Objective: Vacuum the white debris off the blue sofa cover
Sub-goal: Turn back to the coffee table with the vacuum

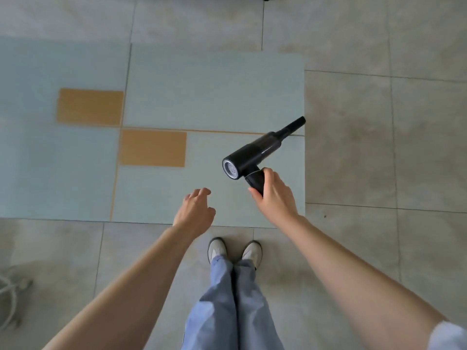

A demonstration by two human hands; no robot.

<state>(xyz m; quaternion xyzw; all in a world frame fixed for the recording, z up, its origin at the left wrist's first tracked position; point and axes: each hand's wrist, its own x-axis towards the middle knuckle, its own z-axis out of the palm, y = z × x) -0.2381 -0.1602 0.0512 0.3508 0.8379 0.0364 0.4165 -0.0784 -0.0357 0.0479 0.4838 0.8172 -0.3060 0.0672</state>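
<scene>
Best done slowly: lower the handheld vacuum (255, 154) until the narrow nozzle (294, 125) skims the cloth; sweep in overlapping lines from the right edge inward. Right hand (274, 194) clamped on the handle; left hand (195, 210) empty, fingers loosely apart, free to pin the fabric flat. Blue sofa cover (214, 92) spread flat on the tiled floor (379, 147), just ahead of the shoes (235, 250) — pale, with orange rectangles and thin orange lines; no white debris discernible — view too blurred to be sure.
</scene>
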